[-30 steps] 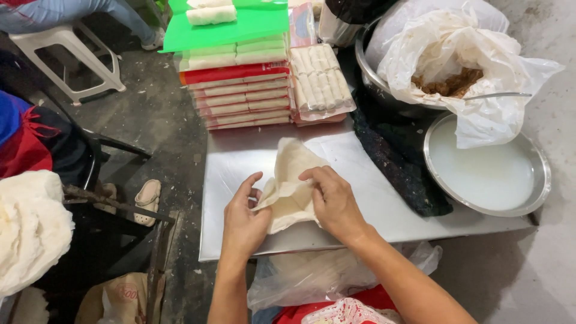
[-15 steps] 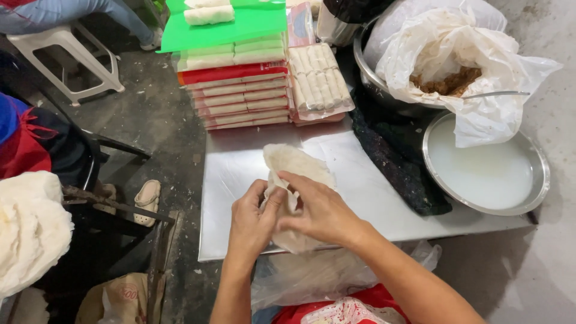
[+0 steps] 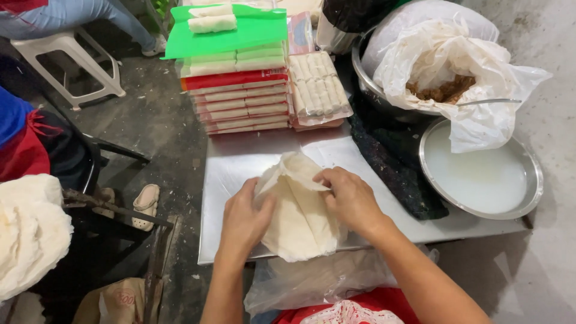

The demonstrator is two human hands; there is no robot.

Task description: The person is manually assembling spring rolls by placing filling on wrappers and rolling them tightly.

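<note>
both of our hands rest on the thin pale wrapper (image 3: 298,213), which lies on the metal work sheet (image 3: 231,165) directly below them. our left hand (image 3: 243,219) lies with loosely curled fingers on the wrapper's left edge, pressing it rather than gripping it. our right hand (image 3: 351,201) is partly closed, its fingertips pinching the folded upper edge of the wrapper. we judge the step in hand to be folding the wrapper over a filling, though no filling shows from this view. the next move calls for light, even pressure, since the sheet looks thin enough to tear. beyond our hands stand stacked trays of finished rolls (image 3: 240,90); beyond and to the right of our right hand sit a bag-lined bowl of brown filling (image 3: 441,90) and a round pan of whitish liquid (image 3: 480,174).
</note>
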